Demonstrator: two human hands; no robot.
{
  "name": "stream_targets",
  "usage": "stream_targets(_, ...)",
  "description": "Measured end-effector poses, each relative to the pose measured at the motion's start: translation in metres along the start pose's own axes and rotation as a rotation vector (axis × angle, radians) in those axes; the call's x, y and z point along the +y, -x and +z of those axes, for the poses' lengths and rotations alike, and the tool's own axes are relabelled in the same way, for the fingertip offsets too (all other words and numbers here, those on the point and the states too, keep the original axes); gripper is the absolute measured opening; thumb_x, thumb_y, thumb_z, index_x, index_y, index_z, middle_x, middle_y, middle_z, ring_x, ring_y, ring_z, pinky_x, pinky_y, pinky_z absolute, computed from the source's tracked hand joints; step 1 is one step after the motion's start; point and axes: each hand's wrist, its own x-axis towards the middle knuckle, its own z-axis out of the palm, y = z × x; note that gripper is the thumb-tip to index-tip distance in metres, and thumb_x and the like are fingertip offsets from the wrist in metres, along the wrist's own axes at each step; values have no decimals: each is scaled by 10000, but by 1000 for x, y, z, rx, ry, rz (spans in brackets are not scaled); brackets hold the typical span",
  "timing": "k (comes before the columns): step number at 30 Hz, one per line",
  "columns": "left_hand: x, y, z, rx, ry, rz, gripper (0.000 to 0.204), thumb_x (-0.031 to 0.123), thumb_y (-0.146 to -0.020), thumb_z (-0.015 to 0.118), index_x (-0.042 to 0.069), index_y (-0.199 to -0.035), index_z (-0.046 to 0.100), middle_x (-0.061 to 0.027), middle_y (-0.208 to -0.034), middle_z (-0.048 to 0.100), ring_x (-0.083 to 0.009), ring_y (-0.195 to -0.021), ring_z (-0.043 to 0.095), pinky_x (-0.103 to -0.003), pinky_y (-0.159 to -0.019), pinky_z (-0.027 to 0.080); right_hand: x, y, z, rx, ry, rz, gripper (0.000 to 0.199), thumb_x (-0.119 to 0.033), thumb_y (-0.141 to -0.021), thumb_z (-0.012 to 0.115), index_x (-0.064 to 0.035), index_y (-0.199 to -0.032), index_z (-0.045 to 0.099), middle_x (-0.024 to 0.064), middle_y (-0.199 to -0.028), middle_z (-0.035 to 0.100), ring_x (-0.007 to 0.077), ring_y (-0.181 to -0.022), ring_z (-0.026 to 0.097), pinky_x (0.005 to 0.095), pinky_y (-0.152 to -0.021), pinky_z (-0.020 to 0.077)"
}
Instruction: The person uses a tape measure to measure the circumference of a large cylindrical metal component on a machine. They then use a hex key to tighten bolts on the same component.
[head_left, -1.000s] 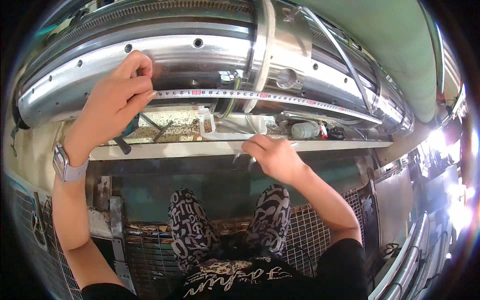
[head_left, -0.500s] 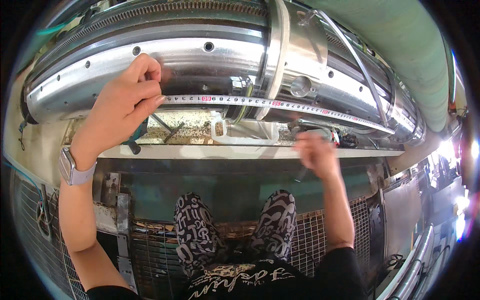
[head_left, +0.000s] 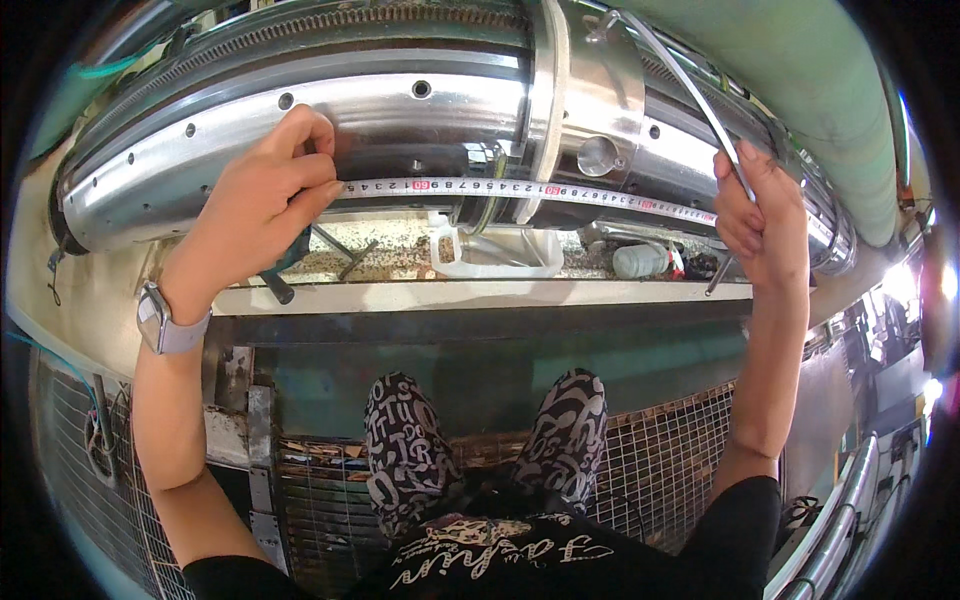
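In the head view, along the near face of a long polished steel roller point(head_left: 470, 105): a white ribbon-like tape measure point(head_left: 480, 187), printed with black ticks and numerals, a few marks set in red blocks, all upside down from this side. Low against the roller's left part: left hand point(head_left: 268, 192), fingers pinched on the tape at its left visible end. At the roller's right part: right hand point(head_left: 765, 215), fingers wrapped round the lower part of a slender silver-grey metal bar point(head_left: 690, 84) slanting down across the roller; tape's far stretch lost behind this hand.

More lettering below the roller: white cursive script on a black short-sleeved shirt point(head_left: 520, 548), pale letters all over dark trousers point(head_left: 400, 440). Below the roller's left part, on the left wrist, a silver wristwatch point(head_left: 153, 318) with lavender-grey band, screen unreadable.

Just below the roller's middle, in a beige-edged trough point(head_left: 480, 297) speckled with dark bits: an open translucent white plastic container point(head_left: 490, 269), contents hard to make out. Below the roller's right half: a cloudy grey plastic bottle point(head_left: 640, 262) with red at its right end, contents too unclear to tell.
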Motion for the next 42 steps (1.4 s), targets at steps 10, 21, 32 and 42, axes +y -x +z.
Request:
stream_targets(10, 3, -1, 1, 30, -7, -13, 136, 56, -797, 567, -30, -741, 477, -89, -935, 413, -248, -753, 478, -315, -660, 407, -1, -3, -3, -1, 187, -52, 324, -305, -946, 447, -24, -805, 525, -52, -455, 302, 30, -350, 218, 201, -328, 177)
stream_targets(21, -8, -5, 4, -31, 16, -83, 165, 32, -797, 554, -33, -723, 422, -104, -951, 384, -223, -782, 431, -270, -712, 377, 8, -10, -11, -146, 97, -68, 370, -290, -973, 361, 25, -903, 541, -27, -506, 382, 36, -366, 251, 192, -342, 211)
stream_targets(32, -9, 0, 8, -39, 34, -107, 147, 33, -805, 537, -17, -714, 432, -112, -966, 381, -208, -787, 406, -273, -721, 362, 240, -17, 22, -528, 956, -214, 208, -175, -857, 517, -76, -1021, 599, 170, -918, 609, 310, -890, 597, 407, -762, 476)
stream_targets(42, -16, -1, 9, -73, 44, -116, 169, 59, -807, 530, -18, -705, 420, -109, -972, 371, -207, -819, 388, -274, -753, 342, 353, -139, 122, -764, 1355, -4, 363, -268, -838, 533, -123, -1171, 551, 166, -1153, 583, 325, -1026, 579, 432, -865, 445)
